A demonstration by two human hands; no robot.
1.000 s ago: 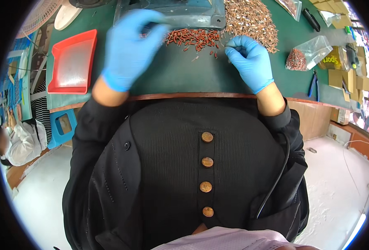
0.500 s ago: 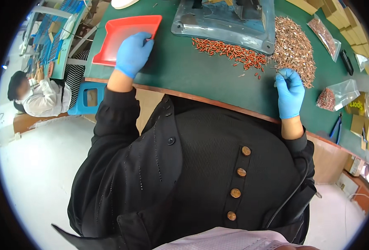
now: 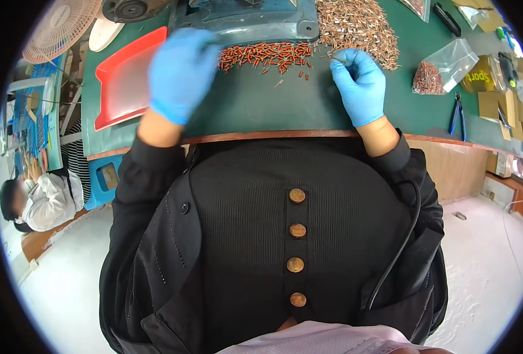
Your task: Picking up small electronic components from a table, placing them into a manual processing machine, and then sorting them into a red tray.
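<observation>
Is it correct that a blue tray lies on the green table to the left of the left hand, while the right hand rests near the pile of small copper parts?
Not quite: in the head view the tray is red, not blue. It lies on the green table left of the left hand, and the right hand rests near the pile of small copper parts.

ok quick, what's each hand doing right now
left hand: blurred, over the red pieces, grip cannot be told
right hand: fingers pinched shut, whatever it holds is too small to tell

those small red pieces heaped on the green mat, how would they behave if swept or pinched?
The red pieces look tiny and tubular, so they would probably roll and scatter; a few strays already lie apart. Likely very light. Pinching one through the gloved right hand may be fiddly.
</observation>
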